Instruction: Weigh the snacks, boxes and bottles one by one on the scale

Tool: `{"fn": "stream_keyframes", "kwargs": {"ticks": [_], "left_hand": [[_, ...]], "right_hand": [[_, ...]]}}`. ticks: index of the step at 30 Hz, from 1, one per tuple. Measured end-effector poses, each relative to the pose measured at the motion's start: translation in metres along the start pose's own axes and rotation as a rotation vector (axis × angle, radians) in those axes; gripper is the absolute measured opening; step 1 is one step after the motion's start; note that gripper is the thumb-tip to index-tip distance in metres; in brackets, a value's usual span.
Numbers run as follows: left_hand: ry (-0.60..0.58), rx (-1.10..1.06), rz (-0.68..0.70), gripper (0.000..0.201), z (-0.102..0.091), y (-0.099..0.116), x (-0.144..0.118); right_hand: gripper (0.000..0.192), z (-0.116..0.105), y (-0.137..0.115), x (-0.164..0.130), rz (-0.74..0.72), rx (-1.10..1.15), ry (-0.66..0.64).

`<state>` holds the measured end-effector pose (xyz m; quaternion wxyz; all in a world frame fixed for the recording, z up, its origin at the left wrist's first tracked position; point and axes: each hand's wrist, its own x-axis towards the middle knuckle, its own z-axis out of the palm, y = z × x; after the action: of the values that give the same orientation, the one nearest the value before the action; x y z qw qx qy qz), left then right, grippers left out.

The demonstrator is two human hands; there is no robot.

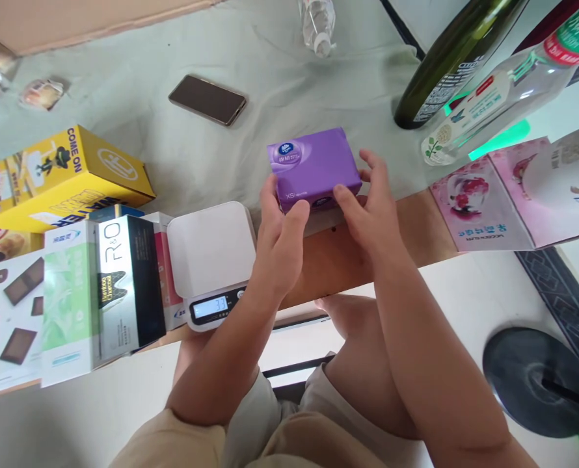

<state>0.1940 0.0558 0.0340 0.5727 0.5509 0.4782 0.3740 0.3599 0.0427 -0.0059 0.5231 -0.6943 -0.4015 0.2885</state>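
Observation:
A purple pack of tissues (316,170) is between my two hands near the table's front edge, its printed top facing up. My left hand (280,240) grips its near left corner, with the thumb at the front and the fingers along the left side. My right hand (375,205) holds the near right corner, thumb on the front edge, forefinger raised clear of the side. Just left of my left hand is a white kitchen scale (212,250) with a bare platform. Its lit display (216,305) seems to read 33.
Left of the scale stand a yellow box (65,179), a black-and-white box (128,286) and a green-and-white box (69,296). Farther back lie a phone (207,99) and a clear plastic bottle (317,26). A green glass bottle (445,71), a clear bottle (494,107) and a pink box (489,195) are right.

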Motion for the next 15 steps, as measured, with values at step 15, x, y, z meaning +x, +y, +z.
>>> {"fn": "stream_keyframes", "kwargs": {"ticks": [15], "left_hand": [[0.069, -0.087, 0.12, 0.041, -0.035, 0.026, -0.017]], "right_hand": [[0.04, 0.013, -0.022, -0.025, -0.188, 0.155, 0.012]]}}
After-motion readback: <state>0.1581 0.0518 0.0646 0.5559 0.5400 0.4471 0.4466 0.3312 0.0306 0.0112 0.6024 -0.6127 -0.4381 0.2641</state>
